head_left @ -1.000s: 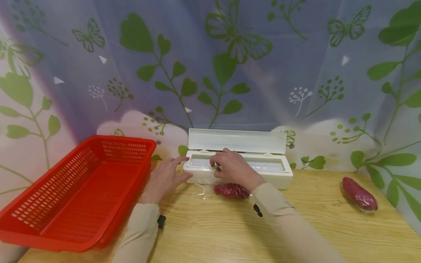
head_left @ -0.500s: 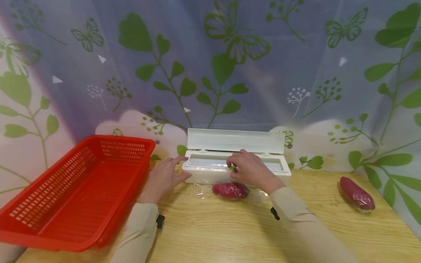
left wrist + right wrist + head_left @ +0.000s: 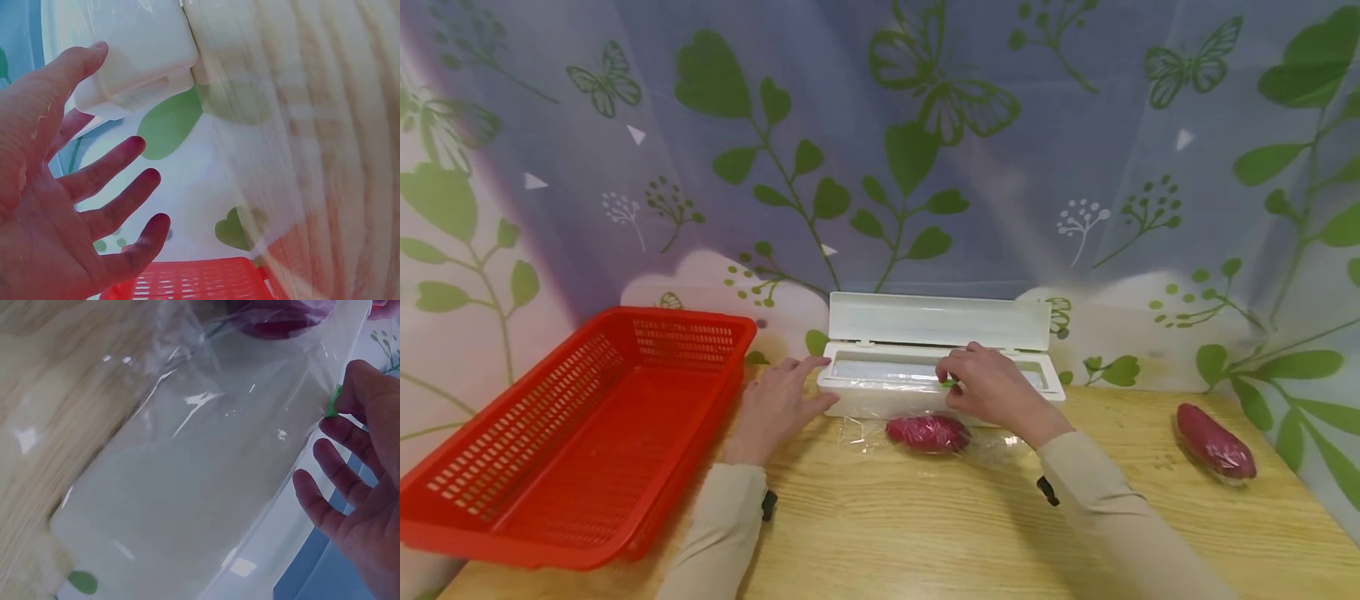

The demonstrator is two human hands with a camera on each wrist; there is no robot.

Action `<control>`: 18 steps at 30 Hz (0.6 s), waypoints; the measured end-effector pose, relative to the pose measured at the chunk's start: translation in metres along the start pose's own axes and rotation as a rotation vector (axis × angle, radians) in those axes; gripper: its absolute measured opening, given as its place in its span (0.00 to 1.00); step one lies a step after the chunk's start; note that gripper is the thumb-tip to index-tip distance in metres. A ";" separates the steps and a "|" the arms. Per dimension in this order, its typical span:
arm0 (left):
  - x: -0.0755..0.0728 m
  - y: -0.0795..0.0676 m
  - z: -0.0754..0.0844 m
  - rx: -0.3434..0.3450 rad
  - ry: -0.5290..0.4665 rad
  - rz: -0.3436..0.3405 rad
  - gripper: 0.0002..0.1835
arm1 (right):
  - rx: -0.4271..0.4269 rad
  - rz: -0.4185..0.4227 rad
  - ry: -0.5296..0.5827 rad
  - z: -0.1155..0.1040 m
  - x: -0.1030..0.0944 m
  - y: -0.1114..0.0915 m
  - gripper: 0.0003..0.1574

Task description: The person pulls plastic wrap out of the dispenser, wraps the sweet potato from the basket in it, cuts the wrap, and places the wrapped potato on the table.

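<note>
A white cling film dispenser (image 3: 872,407) stands at the table's back, lid (image 3: 940,321) raised and film roll (image 3: 887,372) inside. My right hand (image 3: 992,390) pinches the green slide cutter (image 3: 333,405) on its front rim between thumb and index finger, other fingers spread. At the box's left end, my left hand (image 3: 775,410) touches the front with its thumb and the upper corner with its index finger. Its remaining fingers (image 3: 119,209) stand apart from the box. Before the dispenser lies a reddish-purple sweet potato (image 3: 928,434), with clear film (image 3: 861,435) around it and spreading to both sides.
A red plastic basket (image 3: 700,433) stands on the left, beside my left forearm. Another film-wrapped sweet potato (image 3: 1214,442) lies at the right on the wooden table (image 3: 880,533). Directly behind the dispenser hangs a patterned cloth (image 3: 1000,208).
My right hand has slid rightward along the dispenser's rim with the green cutter. The left hand has stayed at the box's left end.
</note>
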State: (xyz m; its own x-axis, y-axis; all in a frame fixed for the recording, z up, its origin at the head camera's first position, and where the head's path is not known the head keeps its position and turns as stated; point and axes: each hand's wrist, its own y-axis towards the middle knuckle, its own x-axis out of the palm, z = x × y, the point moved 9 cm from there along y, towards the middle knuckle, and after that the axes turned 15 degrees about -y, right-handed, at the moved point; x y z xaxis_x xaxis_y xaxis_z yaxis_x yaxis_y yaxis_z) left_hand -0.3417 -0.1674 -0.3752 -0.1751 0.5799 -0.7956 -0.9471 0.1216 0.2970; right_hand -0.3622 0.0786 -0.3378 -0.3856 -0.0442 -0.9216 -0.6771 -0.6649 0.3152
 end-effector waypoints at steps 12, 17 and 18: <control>-0.001 -0.004 0.010 0.013 0.176 0.053 0.31 | 0.062 -0.011 -0.015 0.031 0.001 -0.030 0.12; -0.001 -0.005 0.012 0.020 0.227 0.053 0.31 | 0.063 0.001 -0.010 0.040 -0.001 -0.038 0.12; 0.000 -0.005 0.012 0.022 0.237 0.054 0.31 | 0.062 0.005 -0.007 0.041 -0.001 -0.040 0.12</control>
State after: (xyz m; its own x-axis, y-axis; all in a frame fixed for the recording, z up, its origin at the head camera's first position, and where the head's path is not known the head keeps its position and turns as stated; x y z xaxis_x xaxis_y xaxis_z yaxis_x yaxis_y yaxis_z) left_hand -0.3337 -0.1585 -0.3699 -0.2859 0.3807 -0.8794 -0.9290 0.1149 0.3517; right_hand -0.3607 0.1360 -0.3397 -0.3936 -0.0420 -0.9183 -0.7127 -0.6170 0.3337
